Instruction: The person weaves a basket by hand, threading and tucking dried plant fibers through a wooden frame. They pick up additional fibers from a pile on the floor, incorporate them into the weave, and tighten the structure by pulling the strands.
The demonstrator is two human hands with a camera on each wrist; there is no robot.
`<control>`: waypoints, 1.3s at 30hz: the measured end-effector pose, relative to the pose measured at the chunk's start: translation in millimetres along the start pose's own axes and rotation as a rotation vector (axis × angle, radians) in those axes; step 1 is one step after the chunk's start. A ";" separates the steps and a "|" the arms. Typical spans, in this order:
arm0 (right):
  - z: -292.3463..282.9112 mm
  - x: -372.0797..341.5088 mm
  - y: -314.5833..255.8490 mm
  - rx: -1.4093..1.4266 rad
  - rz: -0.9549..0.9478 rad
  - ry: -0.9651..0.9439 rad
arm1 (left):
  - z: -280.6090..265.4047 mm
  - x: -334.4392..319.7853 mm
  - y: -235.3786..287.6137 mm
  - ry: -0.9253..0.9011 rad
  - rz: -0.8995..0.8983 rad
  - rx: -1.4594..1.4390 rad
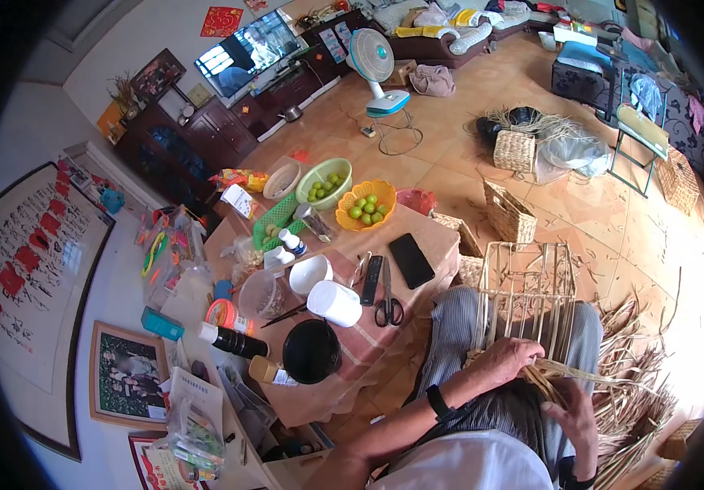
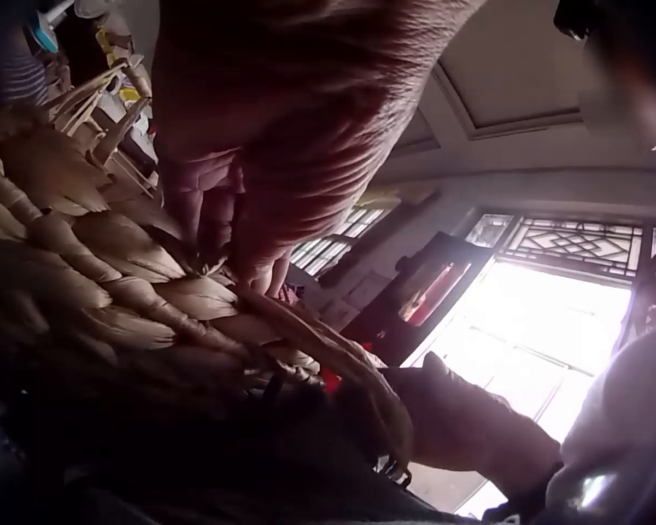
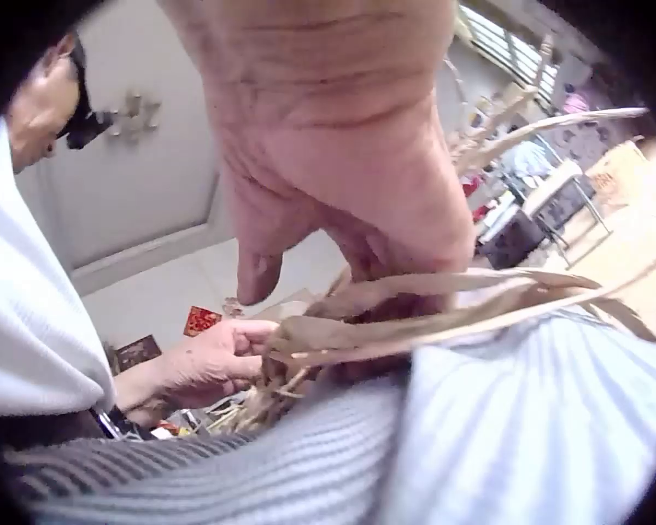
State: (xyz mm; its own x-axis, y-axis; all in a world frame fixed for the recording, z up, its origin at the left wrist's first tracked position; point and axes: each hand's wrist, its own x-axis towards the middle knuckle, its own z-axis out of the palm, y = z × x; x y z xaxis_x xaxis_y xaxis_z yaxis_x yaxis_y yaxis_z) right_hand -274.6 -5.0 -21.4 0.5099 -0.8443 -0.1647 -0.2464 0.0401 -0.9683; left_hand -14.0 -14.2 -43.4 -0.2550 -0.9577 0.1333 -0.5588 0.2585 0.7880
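A partly woven basket with a bare frame (image 1: pixel 529 287) lies across the person's lap, its woven part (image 2: pixel 120 268) filling the left of the left wrist view. The left hand (image 1: pixel 505 362) pinches the weave at the basket's near edge, fingertips pressed on the strands. Just right of it, the right hand (image 1: pixel 574 415) has its fingers curled round dry flat strands (image 3: pixel 416 312); its thumb stands apart in the right wrist view. One long strand (image 1: pixel 605 377) runs off to the right from between the hands.
Loose straw (image 1: pixel 633 392) is heaped on the floor to the right. At the left, a table (image 1: pixel 441 237) bears scissors (image 1: pixel 388 302), a phone (image 1: pixel 411 260), bowls and fruit. Finished-looking woven baskets (image 1: pixel 508 214) and a fan (image 1: pixel 372 69) stand farther off.
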 end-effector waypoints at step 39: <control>28.7 87.0 -29.1 -0.006 0.015 0.076 | 33.3 -16.6 -0.1 0.223 -0.028 0.148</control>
State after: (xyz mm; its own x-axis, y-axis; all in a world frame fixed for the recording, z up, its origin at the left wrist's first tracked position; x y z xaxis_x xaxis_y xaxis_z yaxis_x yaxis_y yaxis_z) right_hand -199.4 -64.2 -13.0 0.4417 -0.8819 -0.1645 -0.2586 0.0505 -0.9647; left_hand -36.0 5.9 -65.6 -0.0666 -0.9647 0.2549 -0.6770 0.2314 0.6987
